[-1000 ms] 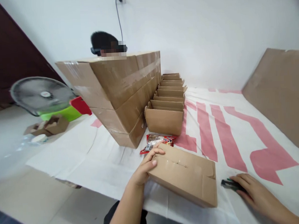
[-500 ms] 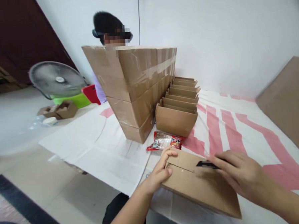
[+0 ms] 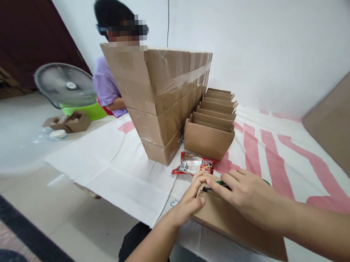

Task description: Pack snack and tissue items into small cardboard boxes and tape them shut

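A closed brown cardboard box (image 3: 227, 226) lies on the white and pink sheet right in front of me. My left hand (image 3: 190, 198) grips its near left corner, fingers curled over the top edge. My right hand (image 3: 245, 193) rests on the box top and is closed on a small dark tool with a green part (image 3: 217, 187), whose tip points at the box's left end close to my left fingers. A red snack packet (image 3: 194, 165) lies just beyond the box.
A row of open small cartons (image 3: 212, 121) stands behind the packet, beside a tall stack of taped cartons (image 3: 161, 100). Another person in a purple top (image 3: 108, 87) sits behind the stack. A fan (image 3: 65, 84) and a green tub stand at left; flat cardboard (image 3: 336, 126) leans at right.
My right hand picked the dark tool up from the sheet at the right, carried it over the box and brought it left to the box's left end. My left hand stayed on the corner.
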Available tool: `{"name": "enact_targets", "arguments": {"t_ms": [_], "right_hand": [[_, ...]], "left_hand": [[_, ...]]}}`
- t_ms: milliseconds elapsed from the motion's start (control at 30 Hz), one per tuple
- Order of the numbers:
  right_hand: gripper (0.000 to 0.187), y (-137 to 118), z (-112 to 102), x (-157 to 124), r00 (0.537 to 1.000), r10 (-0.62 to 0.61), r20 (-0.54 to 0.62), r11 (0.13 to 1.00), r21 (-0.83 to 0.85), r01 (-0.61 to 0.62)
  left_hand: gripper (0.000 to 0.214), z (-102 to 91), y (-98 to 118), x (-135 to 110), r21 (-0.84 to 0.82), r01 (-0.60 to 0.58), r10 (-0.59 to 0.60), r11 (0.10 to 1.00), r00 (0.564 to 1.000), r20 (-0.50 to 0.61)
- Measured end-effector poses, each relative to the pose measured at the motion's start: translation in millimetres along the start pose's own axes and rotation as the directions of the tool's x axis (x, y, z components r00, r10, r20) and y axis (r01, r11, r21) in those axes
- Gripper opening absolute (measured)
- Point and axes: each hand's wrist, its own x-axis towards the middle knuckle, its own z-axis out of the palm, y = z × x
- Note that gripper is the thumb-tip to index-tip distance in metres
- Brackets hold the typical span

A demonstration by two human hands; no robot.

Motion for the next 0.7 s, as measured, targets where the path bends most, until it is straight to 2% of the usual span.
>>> {"name": "enact_targets", "arguments": {"t_ms": [133,400,700], "right_hand": [[0.047,6,-7,-3,0.998,-0.030,0.061,0.999,-0.023,0.032],[0.021,13,-12,-19,0.988,-0.040,0.149,0.998,-0.034,0.046],[0.016,18,-17,-33,0.979,-0.102,0.176,0.985,-0.118,0.124]], "left_hand": [[0.058,-1.0,0,0,0.001,0.033,-0.033,0.999,0.999,0.013],[0.058,-3.2,-10,-1,0.007,0.084,-0.084,0.996,0.996,-0.005],[0.054,-4.0,-7,1,0.032,0.075,-0.074,0.997,0.997,-0.008]]}}
